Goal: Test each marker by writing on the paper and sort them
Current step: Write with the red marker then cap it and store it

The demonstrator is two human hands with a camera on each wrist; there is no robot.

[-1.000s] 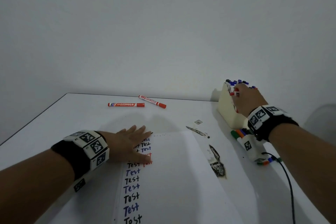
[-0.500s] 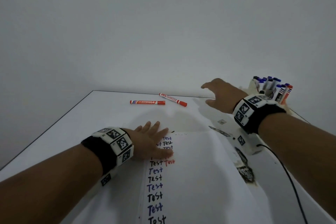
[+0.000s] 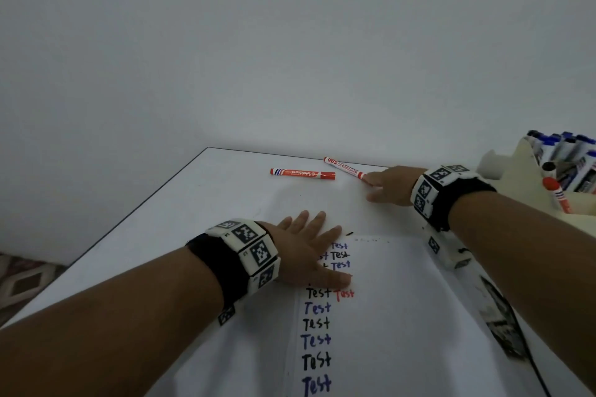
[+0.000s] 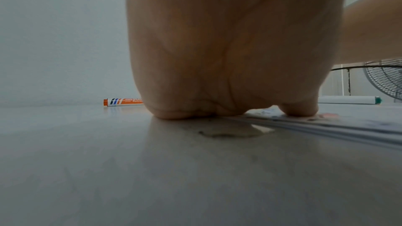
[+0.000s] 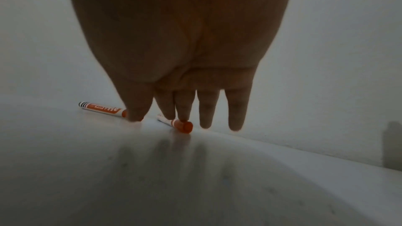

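My right hand (image 3: 392,185) is spread open, holding nothing, fingertips (image 5: 183,115) just touching the cap end of the nearer red marker (image 3: 345,167) on the desk (image 3: 200,203). I should pinch the barrel and lift cleanly, since it may roll. My left hand (image 3: 309,248) lies flat, pinning the paper (image 3: 387,316).

Plain pale grey wall (image 3: 290,42), bare, dim even light. White table (image 3: 225,203) pushed against the wall, dark edge on its left side. Left of the table, patterned floor covering (image 3: 22,280) in reddish and grey diamonds. Beyond the table's right side, a fan grille (image 4: 385,78).
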